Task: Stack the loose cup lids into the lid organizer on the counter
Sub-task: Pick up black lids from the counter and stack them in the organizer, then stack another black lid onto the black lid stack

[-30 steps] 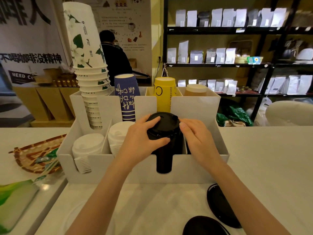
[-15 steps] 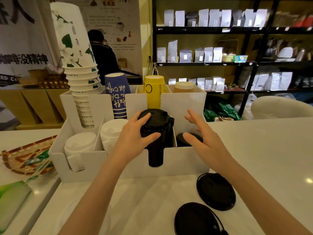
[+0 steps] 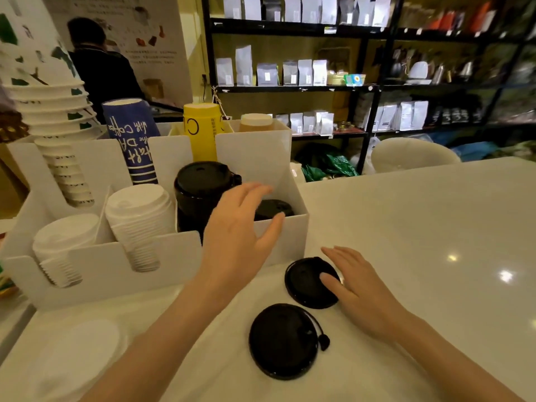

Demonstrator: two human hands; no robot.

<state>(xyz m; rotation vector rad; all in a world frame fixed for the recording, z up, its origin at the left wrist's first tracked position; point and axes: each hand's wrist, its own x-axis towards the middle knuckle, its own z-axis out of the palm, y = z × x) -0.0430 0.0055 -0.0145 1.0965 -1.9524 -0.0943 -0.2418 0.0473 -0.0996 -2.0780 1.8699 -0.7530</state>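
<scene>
Dim warm indoor light; ceiling lamps glare as bright spots near the right edge of the white counter (image 3: 420, 227). Shelves (image 3: 377, 88) bend and blur toward the edges.

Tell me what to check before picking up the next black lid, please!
1. Right hand on the far lid: ok, fingers rest on it, not yet gripping.
2. Near lid lying free on the counter: ok.
3. Left hand empty: ok, it is open in front of the organizer.
4. Room in the right compartment: ok, a black lid sits low inside.
5. Tall black stack steady: cannot tell.
</scene>
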